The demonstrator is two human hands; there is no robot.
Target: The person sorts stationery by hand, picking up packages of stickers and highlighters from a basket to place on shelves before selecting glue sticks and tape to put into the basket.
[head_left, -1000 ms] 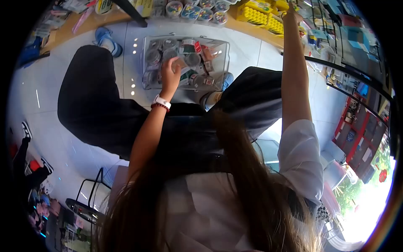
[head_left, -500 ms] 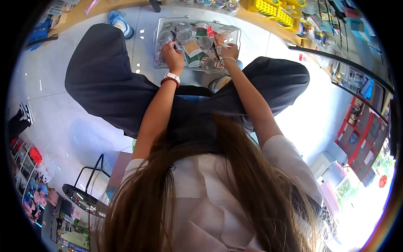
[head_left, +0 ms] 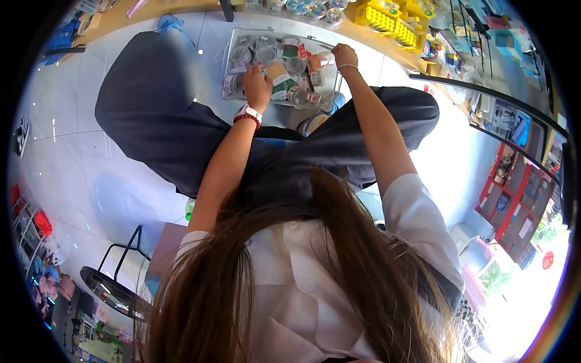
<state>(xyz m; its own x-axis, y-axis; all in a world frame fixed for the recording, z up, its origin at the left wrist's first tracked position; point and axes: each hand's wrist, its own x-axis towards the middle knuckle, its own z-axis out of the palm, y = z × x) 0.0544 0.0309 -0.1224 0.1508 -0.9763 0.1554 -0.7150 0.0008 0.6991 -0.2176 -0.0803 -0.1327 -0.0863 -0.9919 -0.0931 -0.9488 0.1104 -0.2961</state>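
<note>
A wire mesh basket [head_left: 233, 95] on the floor between my legs holds several clear round jars [head_left: 241, 55], a tan card or packet [head_left: 278, 73] and a green-and-white packet [head_left: 282, 91]. Over the left part of the basket is my left hand [head_left: 258, 89], its fingers loosely bent and apart beside the jars, with nothing visible in them. My right hand [head_left: 345, 55] is at the basket's upper right rim with its fingers closed. Close to those fingertips lies a clear, orange-tinted packet [head_left: 321, 61]; whether they pinch it is too small to make out.
A wooden shelf edge [head_left: 209, 22] runs beyond the basket, with tubs of colourful bits [head_left: 316, 10] and yellow boxes [head_left: 387, 23] on it. Dark-framed shelving [head_left: 490, 88] stands at the right. A round black stool [head_left: 109, 289] is at lower left.
My right hand has moved up and right to the basket's rim. My left hand has shifted slightly down and right, away from the jar it was against.
</note>
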